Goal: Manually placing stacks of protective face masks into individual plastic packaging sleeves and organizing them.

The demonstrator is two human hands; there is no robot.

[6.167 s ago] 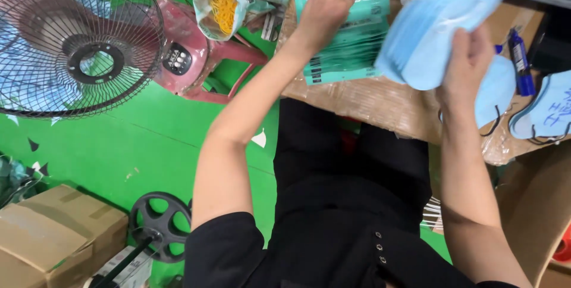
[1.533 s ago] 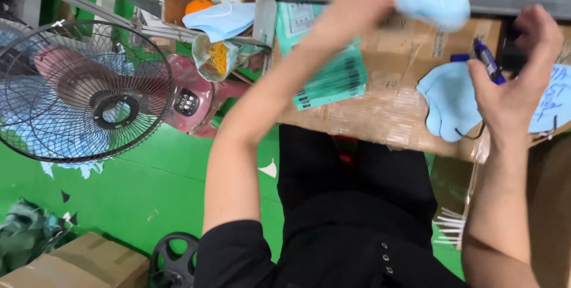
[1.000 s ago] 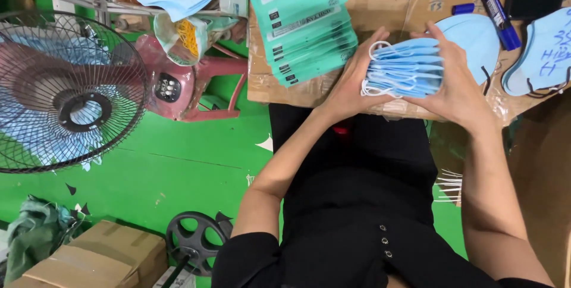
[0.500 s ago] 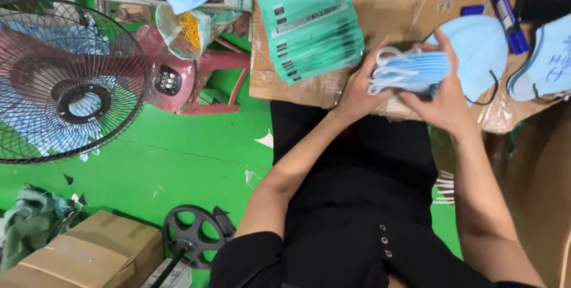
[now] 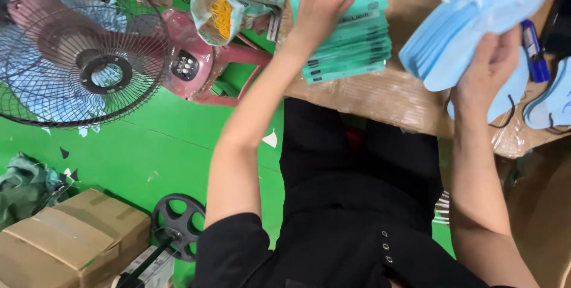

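Packing workshop: green painted floor, cardboard-covered bench, stacked green packets, standing fan.

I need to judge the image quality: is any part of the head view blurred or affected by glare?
Head view: light is even, without hard shadows; the raised stack of blue face masks in the right hand is slightly motion-blurred; the clear plastic film on the cardboard table shows mild glare.

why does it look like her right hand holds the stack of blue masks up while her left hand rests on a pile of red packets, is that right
Not quite: the packets are green, not red. The head view shows the right hand holding the stack of blue masks up, and the left hand resting on the pile of green packets on the cardboard-covered table.
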